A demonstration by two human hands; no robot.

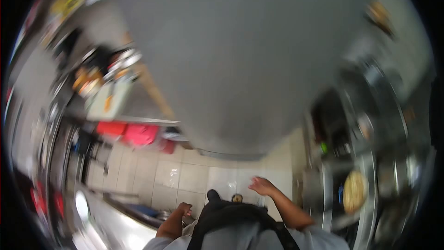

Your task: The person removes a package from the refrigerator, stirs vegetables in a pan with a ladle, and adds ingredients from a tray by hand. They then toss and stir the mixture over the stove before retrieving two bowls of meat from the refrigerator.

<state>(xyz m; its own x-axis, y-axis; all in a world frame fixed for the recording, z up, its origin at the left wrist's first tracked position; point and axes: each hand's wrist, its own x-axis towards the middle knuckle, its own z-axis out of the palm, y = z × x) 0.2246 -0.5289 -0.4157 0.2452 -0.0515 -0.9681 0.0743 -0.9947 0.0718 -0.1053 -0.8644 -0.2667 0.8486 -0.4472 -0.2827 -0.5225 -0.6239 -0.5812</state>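
The view is blurred by motion. My left hand (184,209) hangs low over the tiled floor (194,178), fingers curled, with nothing visible in it. My right hand (262,186) is raised a little higher to the right, fingers spread, and holds nothing. Between the hands my dark shoe (213,196) shows on the tiles. A black strap (277,231) crosses my grey shirt at the bottom edge.
A large grey surface (249,55) fills the upper middle. Red containers (138,134) sit under a shelf on the left. Metal racks with a round yellowish item (354,190) stand on the right. A steel counter edge (115,222) runs at lower left.
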